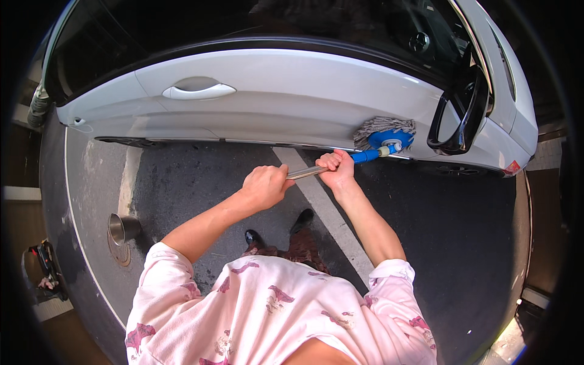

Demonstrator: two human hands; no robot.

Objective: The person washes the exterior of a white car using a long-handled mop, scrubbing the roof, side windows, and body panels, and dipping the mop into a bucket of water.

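Both of my hands grip the metal pole (306, 173) of a car wash mop. My left hand (267, 186) is closed around its near end. Farther up, my right hand (336, 168) holds the pole just below the blue plastic joint (365, 156). The round mop head, with a blue plate (391, 138) and grey chenille strands (381, 125), lies against the lower part of the white car door (292, 98). It sits to the left of the wing mirror (457, 114). The strands' contact side is hidden against the panel.
A metal bucket (124, 229) stands on the ground at left, by a round cover (119, 255). A white painted line (324, 210) crosses the asphalt under the pole. The door handle (199, 91) juts out at upper left. A corrugated hose-like object (39, 107) is at far left.
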